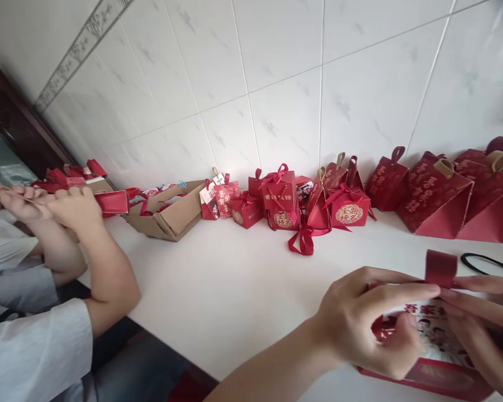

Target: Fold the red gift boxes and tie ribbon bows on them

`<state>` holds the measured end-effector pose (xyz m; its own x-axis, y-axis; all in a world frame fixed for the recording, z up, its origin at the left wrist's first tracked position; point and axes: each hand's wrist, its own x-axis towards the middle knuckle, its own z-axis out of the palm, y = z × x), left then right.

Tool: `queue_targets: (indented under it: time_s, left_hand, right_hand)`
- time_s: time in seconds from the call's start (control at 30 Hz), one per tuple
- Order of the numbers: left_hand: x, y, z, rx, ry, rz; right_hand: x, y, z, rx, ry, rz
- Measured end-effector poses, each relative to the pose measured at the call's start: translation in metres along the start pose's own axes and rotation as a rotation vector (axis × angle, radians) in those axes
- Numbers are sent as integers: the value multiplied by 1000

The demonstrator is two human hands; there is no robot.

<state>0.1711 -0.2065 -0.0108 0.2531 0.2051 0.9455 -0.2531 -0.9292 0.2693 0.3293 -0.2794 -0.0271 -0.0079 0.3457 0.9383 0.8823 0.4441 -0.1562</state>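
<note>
My left hand point(371, 318) and my right hand point(482, 315) meet at the lower right over a red and white gift box point(433, 357) lying on the white counter point(235, 290). Both hands have their fingers pinched on the box's top edge. A red ribbon loop point(441, 268) stands up between the fingertips. The thumb of my left hand presses on the printed face of the box.
A row of closed red gift boxes point(347, 209) with ribbons lines the tiled wall. An open cardboard box point(171, 215) holds more red pieces. A black loop point(488, 262) lies at the right. Another person's hands point(46, 206) hold a red box point(111, 202) at the left.
</note>
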Motion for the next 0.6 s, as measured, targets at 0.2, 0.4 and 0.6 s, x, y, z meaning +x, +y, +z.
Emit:
queue_targets:
  time_s: [0.2,0.4,0.6]
  left_hand:
    - [4,1,-9,-22,-74,3]
    - [14,-2,-23,-32,-176,7]
    - [41,3,-28,74,-282,-115]
  right_hand:
    - [21,-21,-2,-95,7,-144]
    - [33,-31,6,-10,36,-91]
    - [34,-23,6,129,76,-52]
